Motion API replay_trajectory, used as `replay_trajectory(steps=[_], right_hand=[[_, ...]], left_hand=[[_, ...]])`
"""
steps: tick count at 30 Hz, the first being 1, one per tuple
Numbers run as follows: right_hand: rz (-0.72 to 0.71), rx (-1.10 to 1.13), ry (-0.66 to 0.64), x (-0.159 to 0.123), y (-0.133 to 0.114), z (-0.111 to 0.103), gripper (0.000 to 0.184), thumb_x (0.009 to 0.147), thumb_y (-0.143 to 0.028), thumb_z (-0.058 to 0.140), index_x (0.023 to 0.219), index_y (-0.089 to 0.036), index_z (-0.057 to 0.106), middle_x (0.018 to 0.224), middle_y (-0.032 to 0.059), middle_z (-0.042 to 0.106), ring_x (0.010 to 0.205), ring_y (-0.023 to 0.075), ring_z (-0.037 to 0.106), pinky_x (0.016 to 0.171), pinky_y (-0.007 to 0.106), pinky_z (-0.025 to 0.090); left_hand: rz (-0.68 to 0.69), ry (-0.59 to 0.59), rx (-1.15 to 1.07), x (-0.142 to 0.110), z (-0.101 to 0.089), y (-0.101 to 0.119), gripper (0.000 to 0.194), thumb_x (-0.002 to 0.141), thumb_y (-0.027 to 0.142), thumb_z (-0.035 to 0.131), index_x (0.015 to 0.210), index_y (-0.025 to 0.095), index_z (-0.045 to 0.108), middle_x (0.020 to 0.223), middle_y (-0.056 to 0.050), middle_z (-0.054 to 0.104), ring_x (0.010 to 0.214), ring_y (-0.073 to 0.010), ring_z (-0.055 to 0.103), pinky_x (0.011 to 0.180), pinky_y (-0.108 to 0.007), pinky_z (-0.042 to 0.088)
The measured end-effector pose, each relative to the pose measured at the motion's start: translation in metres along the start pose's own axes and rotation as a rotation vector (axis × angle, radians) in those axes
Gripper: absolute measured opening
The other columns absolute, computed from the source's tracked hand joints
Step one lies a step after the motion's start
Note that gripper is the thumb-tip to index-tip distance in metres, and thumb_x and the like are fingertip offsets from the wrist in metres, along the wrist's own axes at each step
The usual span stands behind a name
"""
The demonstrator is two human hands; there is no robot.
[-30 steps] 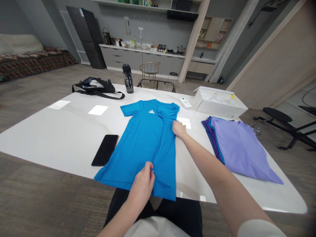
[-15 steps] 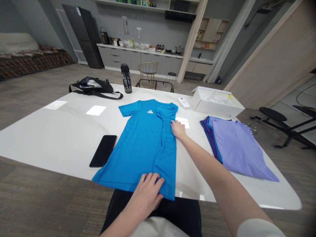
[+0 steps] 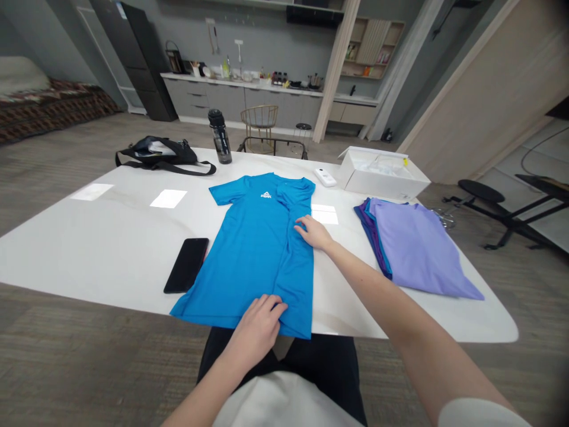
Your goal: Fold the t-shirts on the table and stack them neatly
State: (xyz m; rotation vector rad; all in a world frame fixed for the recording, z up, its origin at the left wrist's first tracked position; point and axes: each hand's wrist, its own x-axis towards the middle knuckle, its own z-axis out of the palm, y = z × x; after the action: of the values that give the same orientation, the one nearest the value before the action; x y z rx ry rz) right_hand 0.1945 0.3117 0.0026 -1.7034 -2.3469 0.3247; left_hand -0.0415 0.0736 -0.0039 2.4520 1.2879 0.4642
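Observation:
A blue T-shirt (image 3: 249,255) with a small white logo lies spread on the table, collar away from me, its right side folded inward. At its bottom hem, my left hand (image 3: 261,323) is closed, fingers curled over the cloth; the thumb is mostly hidden. My right hand (image 3: 315,232) rests over the shirt's right edge, midway up, with its fingers loosely stretched and apart. Left of the shirt lies a black phone (image 3: 186,265), close to the fabric.
On the white table (image 3: 111,237), a stack of folded clothes (image 3: 418,249), lavender on top, lies at right. Behind are a white box (image 3: 382,173), a white handheld device (image 3: 325,177), a dark bottle (image 3: 220,137) and a black bag (image 3: 162,155). A chair (image 3: 260,117) stands beyond.
My right hand has shifted inward onto the shirt from its right edge, its fingers now looser. My left hand stays at the hem. The camera view has shifted slightly.

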Motion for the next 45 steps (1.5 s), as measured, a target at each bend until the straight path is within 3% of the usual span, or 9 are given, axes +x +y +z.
replay_trajectory(steps=[5,9,13,16,19,24,28,36,45], right_hand=[[-0.092,0.084,-0.027,-0.049,-0.016,-0.001,0.02,0.1,-0.032,0.055,0.113,-0.022,0.066,0.104,0.0034,0.066,0.093,0.0164,0.061,0.083,0.025,0.042],[-0.119,0.239,0.012,-0.12,-0.047,-0.008,0.014,0.097,-0.036,0.059,0.101,-0.022,0.063,0.088,-0.0007,0.064,0.08,0.0147,0.06,0.075,0.025,0.042],[-0.185,0.264,-0.007,-0.196,-0.083,-0.007,0.036,0.086,-0.053,0.071,0.105,-0.024,0.059,0.096,0.0011,0.066,0.083,0.0183,0.063,0.076,0.028,0.044],[-0.106,0.174,0.051,-0.23,-0.099,0.006,0.028,0.091,-0.041,0.066,0.111,-0.024,0.057,0.105,0.0041,0.067,0.09,0.0212,0.064,0.076,0.031,0.045],[0.008,0.069,0.133,-0.244,-0.107,0.02,0.014,0.094,-0.025,0.055,0.108,-0.023,0.058,0.099,0.0052,0.066,0.088,0.022,0.063,0.075,0.033,0.044],[0.025,-0.02,0.247,-0.249,-0.12,0.033,0.032,0.093,-0.043,0.061,0.117,-0.02,0.059,0.105,0.0116,0.065,0.096,0.0285,0.059,0.082,0.039,0.045],[0.047,-0.026,0.27,-0.245,-0.127,0.037,0.024,0.093,-0.027,0.057,0.116,-0.021,0.059,0.104,0.0101,0.063,0.094,0.0272,0.058,0.082,0.039,0.045],[0.124,-0.036,0.274,-0.262,-0.104,0.033,0.036,0.078,-0.001,0.053,0.105,-0.024,0.058,0.103,0.008,0.062,0.096,0.0262,0.057,0.079,0.037,0.049],[0.009,-0.025,0.205,-0.283,-0.091,0.04,0.031,0.089,-0.006,0.052,0.111,-0.024,0.064,0.102,0.0077,0.061,0.09,0.0244,0.059,0.081,0.038,0.049]], left_hand=[[-0.076,0.074,0.006,-0.002,0.006,0.0,0.031,0.091,0.007,0.052,0.114,0.024,0.062,0.111,-0.005,0.066,0.103,-0.0248,0.06,0.091,-0.042,0.047],[-0.162,0.207,-0.194,0.0,0.009,0.004,0.025,0.091,0.006,0.05,0.107,0.022,0.06,0.106,-0.005,0.064,0.102,-0.0221,0.061,0.092,-0.038,0.049],[-0.162,0.276,-0.351,0.003,0.012,0.01,0.03,0.089,0.003,0.047,0.108,0.022,0.058,0.106,-0.004,0.062,0.1,-0.0194,0.062,0.091,-0.034,0.051],[-0.122,0.296,-0.367,0.003,0.012,0.016,0.031,0.086,0.001,0.046,0.107,0.022,0.058,0.107,-0.005,0.061,0.101,-0.0188,0.062,0.091,-0.034,0.051],[-0.094,0.293,-0.34,0.001,0.01,0.019,0.031,0.086,0.002,0.047,0.105,0.022,0.06,0.108,-0.005,0.059,0.102,-0.0186,0.062,0.091,-0.033,0.051],[-0.138,0.332,-0.379,-0.004,0.009,0.023,0.028,0.087,0.004,0.049,0.106,0.022,0.06,0.108,-0.005,0.059,0.098,-0.0176,0.063,0.087,-0.031,0.053],[-0.117,0.353,-0.375,-0.003,0.009,0.028,0.026,0.089,0.005,0.05,0.106,0.022,0.06,0.107,-0.004,0.059,0.097,-0.017,0.063,0.088,-0.03,0.053],[-0.014,0.319,-0.051,-0.013,0.004,0.015,0.036,0.088,0.001,0.046,0.113,0.022,0.059,0.108,-0.007,0.06,0.104,-0.0208,0.062,0.093,-0.035,0.052],[0.011,0.2,0.139,-0.03,0.017,0.007,0.023,0.093,0.006,0.045,0.103,0.021,0.06,0.102,-0.007,0.061,0.096,-0.0229,0.06,0.088,-0.038,0.049]])
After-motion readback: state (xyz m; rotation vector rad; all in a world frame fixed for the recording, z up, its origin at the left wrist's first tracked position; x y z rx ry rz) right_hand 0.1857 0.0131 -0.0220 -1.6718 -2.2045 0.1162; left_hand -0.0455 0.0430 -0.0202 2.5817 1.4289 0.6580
